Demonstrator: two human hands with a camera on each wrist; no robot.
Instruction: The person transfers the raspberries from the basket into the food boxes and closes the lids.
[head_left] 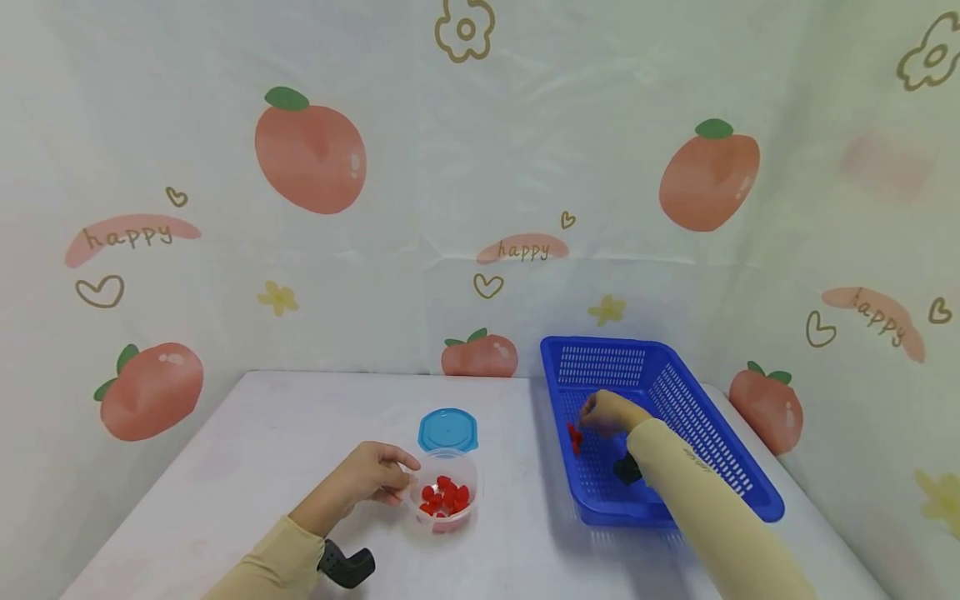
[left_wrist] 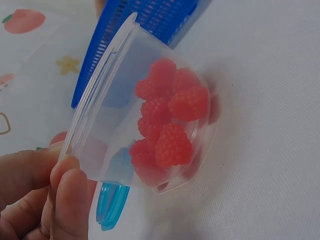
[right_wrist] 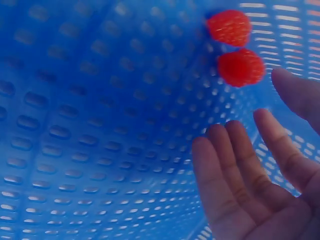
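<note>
My left hand pinches the rim of a clear round plastic tub between thumb and fingers. Several red raspberries lie in the tub's bottom, and it stands on the white table. Inside the blue plastic basket, my right hand reaches down with fingers spread and nothing between them. Two raspberries sit side by side against the basket wall, just beyond the thumb and fingertips of this hand in the right wrist view.
Behind the tub lies its blue lid, flat on the table. The basket's slotted walls stand up around my right hand. A white printed curtain hangs behind the table and along its sides. Black wrist devices sit under my sleeves.
</note>
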